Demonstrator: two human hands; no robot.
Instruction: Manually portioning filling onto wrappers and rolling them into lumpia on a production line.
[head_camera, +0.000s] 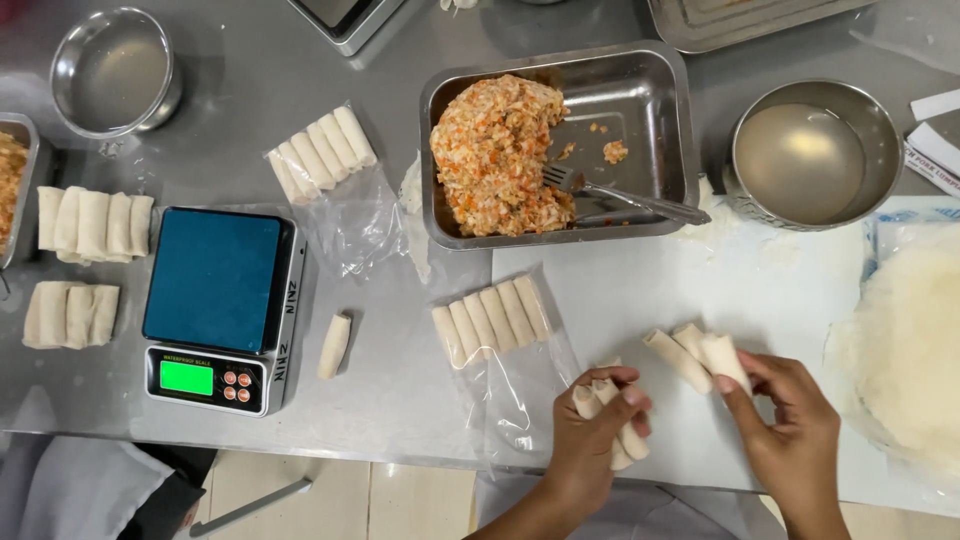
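Two bare hands work over the white board (620, 300), the left hand (590, 440) closed around a bunch of rolls (610, 420), the right hand (790, 420) pinching three more rolls (700, 355) just right of a clear bag of rolls (492, 320), below the filling tray (650, 80).

Two bowls (115, 70), one scale (222, 310)

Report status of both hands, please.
Left hand grips two rolls. Right hand holds three rolls. Bagged rolls lie nearby.
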